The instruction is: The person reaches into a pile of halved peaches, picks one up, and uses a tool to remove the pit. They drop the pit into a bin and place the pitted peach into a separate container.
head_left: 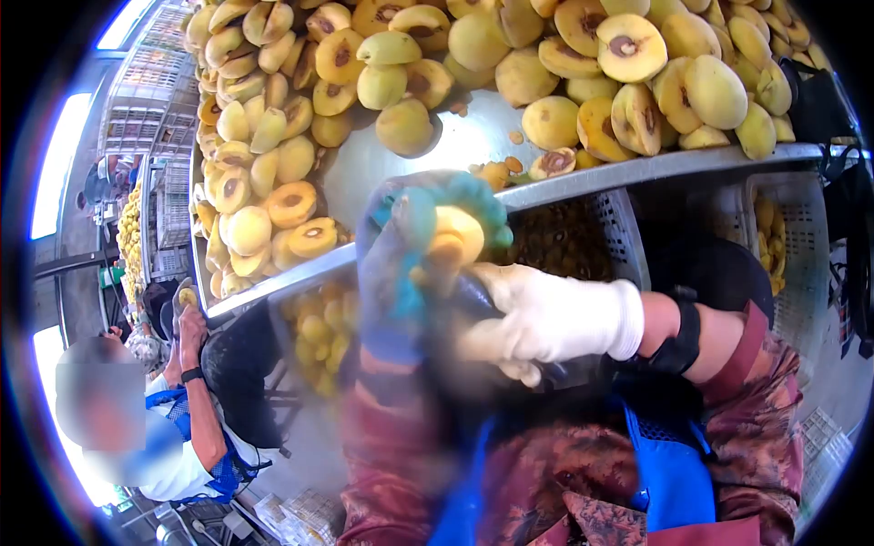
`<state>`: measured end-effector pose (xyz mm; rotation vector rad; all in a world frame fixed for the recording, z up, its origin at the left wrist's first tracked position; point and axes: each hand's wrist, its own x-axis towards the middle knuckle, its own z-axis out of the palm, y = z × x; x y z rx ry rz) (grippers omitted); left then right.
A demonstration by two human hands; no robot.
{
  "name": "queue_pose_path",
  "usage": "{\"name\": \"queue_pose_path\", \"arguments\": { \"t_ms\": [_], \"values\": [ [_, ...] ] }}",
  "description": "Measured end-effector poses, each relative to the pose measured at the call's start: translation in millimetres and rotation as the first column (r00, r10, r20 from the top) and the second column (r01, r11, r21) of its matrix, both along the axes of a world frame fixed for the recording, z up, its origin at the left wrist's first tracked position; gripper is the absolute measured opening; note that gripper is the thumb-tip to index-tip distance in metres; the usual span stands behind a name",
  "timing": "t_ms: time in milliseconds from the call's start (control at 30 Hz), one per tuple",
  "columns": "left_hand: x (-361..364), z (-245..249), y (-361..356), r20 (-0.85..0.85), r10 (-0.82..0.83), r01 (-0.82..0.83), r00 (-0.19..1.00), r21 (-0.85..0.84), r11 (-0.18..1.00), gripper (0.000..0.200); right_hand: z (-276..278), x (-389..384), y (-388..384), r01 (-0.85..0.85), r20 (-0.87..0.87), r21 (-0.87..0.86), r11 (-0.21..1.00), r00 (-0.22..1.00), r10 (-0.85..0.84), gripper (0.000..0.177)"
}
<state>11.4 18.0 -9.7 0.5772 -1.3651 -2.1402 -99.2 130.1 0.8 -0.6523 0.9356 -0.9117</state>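
My left hand (387, 246), in a blue-green glove and blurred by motion, is closed around a yellow peach (458, 233) just off the near edge of the metal table. My right hand (555, 314), in a white knit glove, grips a tool with a dark handle (473, 293) close against the peach. The tool's working end is blurred and hidden, so its exact kind does not show. Halved peaches (631, 47), some with brown pits, are heaped on the metal table (364, 182) beyond both hands.
The table's raised metal rim (619, 173) runs between me and the fruit. Below it stand a crate of dark pits or scraps (560, 237) and a crate of peaches (769, 232). At left a co-worker's hand (189, 323) holds a peach piece. White crates (150, 82) are stacked behind.
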Motion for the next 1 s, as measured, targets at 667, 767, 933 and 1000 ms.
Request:
{"name": "queue_pose_path", "arguments": {
  "t_ms": [667, 767, 933, 1000],
  "values": [
    [45.0, 27.7, -94.4, 0.506, 0.487, 0.087, 0.712, -0.752, 0.653, 0.059, -44.7, -5.1, 19.1, -0.517, -0.999, -0.052, 0.855, 0.011, -0.054, 0.013],
    [-27.8, -5.0, -116.8, 0.658, 0.494, 0.243, 0.568, -0.708, 0.663, 0.054, -49.8, -2.1, 15.9, -0.527, -0.997, -0.081, 0.846, 0.058, -0.059, 0.014],
    [-72.3, -12.4, -108.3, 0.689, 0.624, 0.423, 0.369, -0.722, 0.547, 0.045, -32.7, -7.1, 15.9, -0.499, -0.993, -0.102, 0.861, 0.108, -0.055, 0.013],
    [-64.8, -13.5, -117.7, 0.745, 0.498, 0.366, 0.444, -0.658, 0.658, 0.039, -27.3, -12.7, 16.4, -0.494, -0.982, -0.155, 0.855, 0.173, -0.078, 0.014]
  ]
}}
